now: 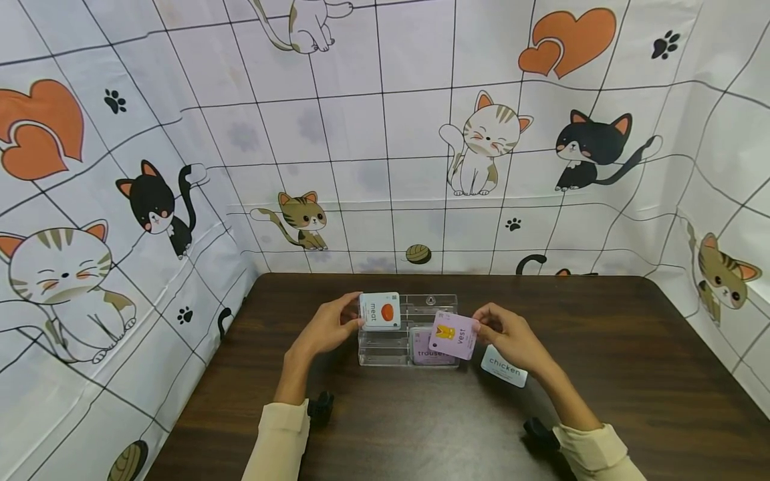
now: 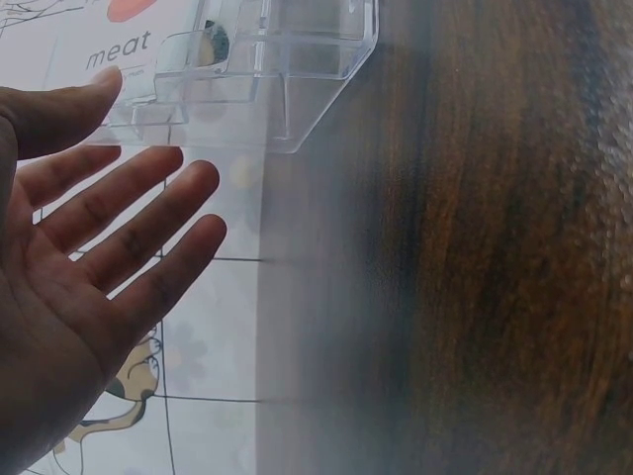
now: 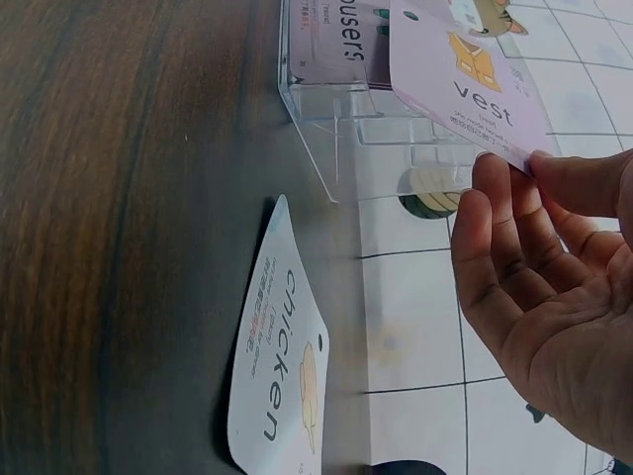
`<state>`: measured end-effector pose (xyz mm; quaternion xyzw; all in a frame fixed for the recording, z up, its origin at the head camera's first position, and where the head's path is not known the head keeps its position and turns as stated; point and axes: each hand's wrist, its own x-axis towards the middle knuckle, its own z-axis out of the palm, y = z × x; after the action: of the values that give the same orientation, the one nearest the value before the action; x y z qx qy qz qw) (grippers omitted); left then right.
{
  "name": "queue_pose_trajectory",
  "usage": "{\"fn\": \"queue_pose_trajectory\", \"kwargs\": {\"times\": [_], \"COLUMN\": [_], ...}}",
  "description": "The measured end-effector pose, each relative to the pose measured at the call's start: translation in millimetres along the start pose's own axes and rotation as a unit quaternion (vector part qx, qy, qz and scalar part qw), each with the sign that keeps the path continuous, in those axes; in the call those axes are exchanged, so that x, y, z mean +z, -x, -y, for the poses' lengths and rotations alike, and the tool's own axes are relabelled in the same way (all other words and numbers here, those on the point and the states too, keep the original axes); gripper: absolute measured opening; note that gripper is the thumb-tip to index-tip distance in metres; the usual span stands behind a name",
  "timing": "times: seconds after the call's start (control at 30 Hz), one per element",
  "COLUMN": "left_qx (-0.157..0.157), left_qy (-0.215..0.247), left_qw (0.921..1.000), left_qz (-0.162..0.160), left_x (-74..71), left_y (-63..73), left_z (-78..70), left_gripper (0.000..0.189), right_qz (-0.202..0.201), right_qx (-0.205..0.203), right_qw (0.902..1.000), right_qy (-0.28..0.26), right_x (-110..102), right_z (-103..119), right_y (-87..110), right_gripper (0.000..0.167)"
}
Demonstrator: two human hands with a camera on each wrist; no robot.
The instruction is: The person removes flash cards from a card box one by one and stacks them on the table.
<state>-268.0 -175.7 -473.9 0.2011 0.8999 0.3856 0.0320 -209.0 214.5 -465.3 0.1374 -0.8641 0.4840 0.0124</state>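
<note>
A clear plastic card holder (image 1: 379, 357) with stepped tiers stands on the table. The white meat card (image 1: 371, 322) leans in its upper left part, and a purple trousers card (image 1: 420, 356) sits lower right, partly hidden. My right hand (image 1: 511, 337) pinches the purple vest card (image 1: 448, 339) by its edge between thumb and fingers, over the trousers card. In the left wrist view, my left hand (image 2: 109, 247) has its fingers stretched out, the thumb tip right at the meat card's edge, beside the holder. A white chicken card (image 1: 502, 369) lies beneath my right hand.
The dark wooden table (image 1: 409, 427) ends at the back against a white sheet (image 1: 337, 133) with cat drawings and grid lines. More sheet hangs along both sides. A dark strap device (image 1: 321, 407) sits at the left wrist, another (image 1: 541, 434) at the right.
</note>
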Motion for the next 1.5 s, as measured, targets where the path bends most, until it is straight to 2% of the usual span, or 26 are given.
{"fn": "queue_pose_trajectory", "kwargs": {"times": [0.53,0.8,1.27,1.5], "left_qx": [0.004,0.002,0.005,0.008], "left_qy": [-0.003,-0.007,-0.001,-0.006], "left_qw": [1.0000,1.0000,1.0000,0.9999], "left_qz": [0.000,-0.003,0.001,0.000], "left_x": [0.1,-0.6,0.1,-0.5], "left_y": [-0.2,0.6,-0.4,-0.9], "left_z": [0.2,-1.2,-1.5,0.3], "left_gripper": [0.064,0.063,0.064,0.064], "right_qz": [0.004,0.004,0.000,-0.006], "right_qx": [0.021,0.016,0.034,0.030], "right_qw": [0.9998,0.9997,0.9994,0.9995], "right_qy": [-0.003,-0.016,0.000,-0.002], "right_x": [-7,-11,-16,-22], "right_z": [-6,-6,-12,-15], "right_y": [5.5,9.0,13.0,15.4], "right_gripper": [0.008,0.010,0.010,0.011]}}
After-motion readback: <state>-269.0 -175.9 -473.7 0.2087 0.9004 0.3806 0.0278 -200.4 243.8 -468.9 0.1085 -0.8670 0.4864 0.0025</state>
